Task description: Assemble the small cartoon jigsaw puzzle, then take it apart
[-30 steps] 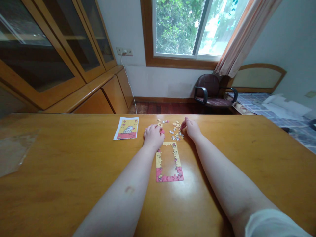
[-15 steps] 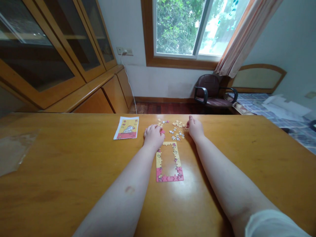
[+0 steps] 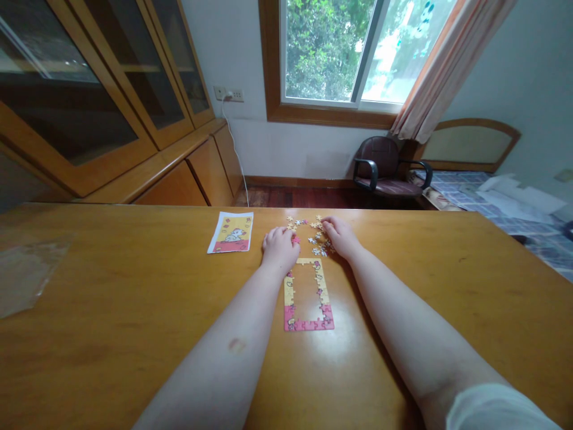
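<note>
The left hand [image 3: 278, 246] and right hand [image 3: 342, 236] have bent fingers at loose pieces [image 3: 317, 251], grip unclear; a broad sweep could send some over the far edge of the table [image 3: 134, 286] or jar the nearer puzzle border [image 3: 308, 325].

Readable text: none anywhere in view.
Picture card [image 3: 231, 233]: a printed white cartoon animal on yellow and pink, with small motifs above it; any lettering is too small to tell.
Puzzle border [image 3: 308, 325]: printed in the same yellow and pink; its tiny marks cannot be made out as letters or numbers.
Loose puzzle pieces [image 3: 319, 252]: scraps of print, too small to read.
Window [image 3: 329, 54]: blue-green marks [image 3: 427, 18] at the upper right, blurred, nothing legible.
Wall sockets [image 3: 237, 95]: any brand or rating is too small to make out.
Clear plastic sheet [image 3: 29, 269]: blurred; no print can be told.
</note>
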`<state>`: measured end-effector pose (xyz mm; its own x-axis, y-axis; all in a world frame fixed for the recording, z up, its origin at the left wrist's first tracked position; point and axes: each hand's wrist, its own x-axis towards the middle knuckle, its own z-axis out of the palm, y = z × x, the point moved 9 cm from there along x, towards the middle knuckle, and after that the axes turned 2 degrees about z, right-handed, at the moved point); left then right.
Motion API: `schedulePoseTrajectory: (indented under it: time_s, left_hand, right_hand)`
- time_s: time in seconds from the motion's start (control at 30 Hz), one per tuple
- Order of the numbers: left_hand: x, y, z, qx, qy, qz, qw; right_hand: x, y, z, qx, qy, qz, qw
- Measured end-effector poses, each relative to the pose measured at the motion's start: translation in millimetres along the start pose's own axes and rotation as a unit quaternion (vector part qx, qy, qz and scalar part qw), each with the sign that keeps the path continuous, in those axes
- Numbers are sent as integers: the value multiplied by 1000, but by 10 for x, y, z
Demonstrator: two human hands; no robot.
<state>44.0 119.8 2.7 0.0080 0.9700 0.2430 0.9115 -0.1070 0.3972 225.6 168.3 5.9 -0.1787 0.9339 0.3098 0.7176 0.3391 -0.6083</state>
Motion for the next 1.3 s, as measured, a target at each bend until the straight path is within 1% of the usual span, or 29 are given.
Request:
schedulePoseTrajectory:
  time_s: [0.07,0.13,0.27,0.37,0.43,0.53,0.67,0.73,0.8,0.9,0.97,1.07,1.17,1.23,1.3]
  left_hand:
    - [1,4,-2,1,1,1,1000]
    - [3,2,-6,-2,2,-1,1000]
    - [9,-20,-14,-9,4,-5,1000]
    - [13,-49,-23,-9,2,-15,1000]
    - [13,-75,-37,-4,3,-27,1000]
    - [9,-102,-51,5,3,-41,999]
    - [3,-98,-56,2,1,-41,999]
    - [-1,-91,-52,-1,-3,-40,999]
    - [-6,-73,-37,-5,-10,-35,999]
    - [-15,-13,0,-6,-21,-10,1000]
    - [-21,23,30,0,-28,8,1000]
    - [-24,28,54,2,-35,12,999]
    - [-18,5,27,-9,-27,3,1000]
    - [-13,-5,-6,-16,-17,-3,1000]
    - [-9,-10,-30,-18,-13,-8,1000]
  right_hand:
    - [-39,-156,72,-39,-31,-37,998]
    - [-66,-257,127,-67,-50,-49,995]
    - [-52,-375,286,-119,-90,-47,988]
    - [-23,-405,470,-158,-141,-35,977]
    - [-24,-418,526,-168,-158,-26,973]
    - [-65,-480,452,-151,-146,-31,977]
    - [-140,-613,350,-97,-153,-83,980]
    - [-117,-626,328,-81,-144,-90,982]
    - [-63,-597,352,-83,-137,-80,984]
    - [-20,-561,476,-102,-171,-71,977]
    - [-21,-562,508,-116,-186,-75,973]
    - [-27,-588,417,-137,-161,-94,973]
    - [-22,-583,285,-146,-125,-111,975]
    - [-4,-547,217,-137,-109,-108,979]
    - [14,-502,181,-117,-107,-92,983]
